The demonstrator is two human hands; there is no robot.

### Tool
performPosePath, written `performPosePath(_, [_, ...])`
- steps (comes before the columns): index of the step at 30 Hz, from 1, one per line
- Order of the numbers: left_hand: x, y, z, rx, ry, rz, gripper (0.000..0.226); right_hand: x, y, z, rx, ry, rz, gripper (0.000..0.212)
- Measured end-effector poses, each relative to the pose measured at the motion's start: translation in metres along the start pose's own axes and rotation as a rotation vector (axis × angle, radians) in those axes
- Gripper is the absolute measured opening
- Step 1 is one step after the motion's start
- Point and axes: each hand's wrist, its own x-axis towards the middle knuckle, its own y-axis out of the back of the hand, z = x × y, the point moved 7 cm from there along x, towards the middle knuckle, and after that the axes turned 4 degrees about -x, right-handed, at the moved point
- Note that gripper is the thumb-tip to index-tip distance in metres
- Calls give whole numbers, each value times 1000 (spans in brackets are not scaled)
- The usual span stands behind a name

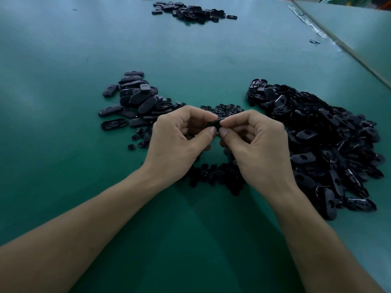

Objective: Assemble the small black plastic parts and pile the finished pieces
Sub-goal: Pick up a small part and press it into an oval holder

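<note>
Mat (63, 134) open at 9; crowded at 3.
Around left hand (179, 140) and right hand (260, 144): ovals (135, 98) at 10, heap (321, 140) at 3, clips (213, 174) at 12 and 6; bare lane past 12 to far pile (190, 11).

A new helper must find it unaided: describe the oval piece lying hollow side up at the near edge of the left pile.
Start at the green table and go to the pile of oval pieces left of the left hand. At its near left corner lies one upturned piece; unlike its smooth-backed neighbours, it shows its ribbed hollow inside.
</note>
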Motion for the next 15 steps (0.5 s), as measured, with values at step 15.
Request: performPosePath(15, [1,3,-1,130,-24,29,23,0,-7,3,97,-17,-41,29])
